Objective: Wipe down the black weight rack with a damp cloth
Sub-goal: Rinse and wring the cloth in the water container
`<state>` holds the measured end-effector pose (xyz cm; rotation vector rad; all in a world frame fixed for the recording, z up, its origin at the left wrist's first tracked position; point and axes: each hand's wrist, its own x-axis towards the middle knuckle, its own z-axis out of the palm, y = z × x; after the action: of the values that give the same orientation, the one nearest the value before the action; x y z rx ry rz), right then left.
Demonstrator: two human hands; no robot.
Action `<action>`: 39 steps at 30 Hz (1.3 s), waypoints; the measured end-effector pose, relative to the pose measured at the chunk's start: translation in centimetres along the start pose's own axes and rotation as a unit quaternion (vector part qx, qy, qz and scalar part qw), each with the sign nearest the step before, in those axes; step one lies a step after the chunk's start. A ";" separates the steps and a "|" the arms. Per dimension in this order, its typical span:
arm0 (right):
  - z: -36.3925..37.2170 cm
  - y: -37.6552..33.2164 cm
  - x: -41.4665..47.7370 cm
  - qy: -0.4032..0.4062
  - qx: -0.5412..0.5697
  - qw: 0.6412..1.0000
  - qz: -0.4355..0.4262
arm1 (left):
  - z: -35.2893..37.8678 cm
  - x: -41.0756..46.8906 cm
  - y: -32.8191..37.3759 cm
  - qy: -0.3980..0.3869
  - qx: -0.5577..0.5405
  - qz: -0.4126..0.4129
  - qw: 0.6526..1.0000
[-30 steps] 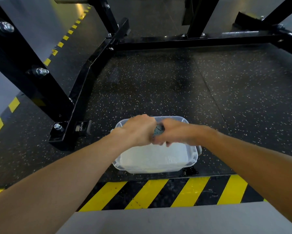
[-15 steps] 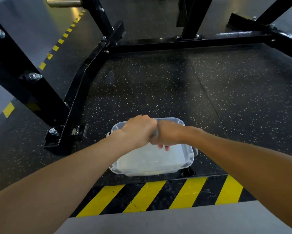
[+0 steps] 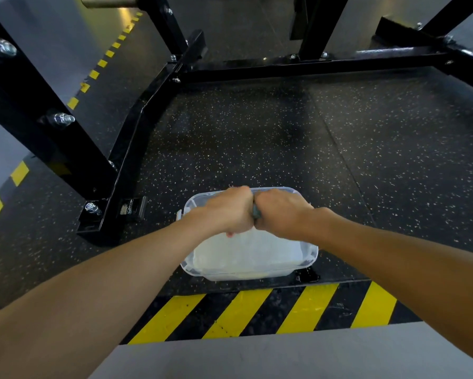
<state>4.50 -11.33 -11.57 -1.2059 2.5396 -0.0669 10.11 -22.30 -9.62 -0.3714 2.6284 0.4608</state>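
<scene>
My left hand [image 3: 227, 212] and my right hand [image 3: 280, 213] are fisted side by side, knuckles touching, over a clear plastic tub [image 3: 310, 254] of cloudy water on the floor. Both grip a dark grey-green cloth [image 3: 256, 212]; only a thin strip of it shows between the fists. The black weight rack [image 3: 131, 138] stands around the tub: a bolted upright and base rail at left, a cross rail at the back.
Speckled black rubber flooring [image 3: 257, 138] fills the rack's inside. A yellow-and-black hazard stripe [image 3: 257, 313] runs just in front of the tub, with grey floor nearer me. A metal bar end [image 3: 106, 0] juts out at top left.
My fists have closed tighter together on the cloth, hiding more of it. The view has shifted slightly; the tub has stayed in place.
</scene>
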 end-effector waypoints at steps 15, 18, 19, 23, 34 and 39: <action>-2.9 0.3 -0.2 -0.218 0.414 0.882 0.051 | -0.9 0.3 -1.6 0.211 0.292 0.222 0.906; -1.9 -0.4 -0.1 -0.101 0.188 0.976 0.049 | -0.5 0.0 -0.8 0.166 0.228 0.142 0.949; -1.6 -0.5 -0.1 -0.063 0.118 0.990 0.038 | -0.3 0.1 -0.7 0.147 0.189 0.114 0.964; -0.6 -0.3 0.0 -0.002 -0.050 0.999 0.010 | -0.1 0.3 -0.3 0.051 0.071 0.037 0.995; -0.9 -0.4 -0.8 0.099 -0.256 0.958 -0.080 | -1.8 -0.2 -0.7 -0.184 -0.201 -0.029 0.962; -1.6 -0.1 -0.7 0.079 0.001 0.993 -0.090 | -1.9 -0.4 -2.1 -0.231 -0.332 -0.037 0.914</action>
<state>4.52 -11.02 -9.81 -1.4807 2.5528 -0.2153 10.42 -24.90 -8.37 -0.4924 1.9322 1.2506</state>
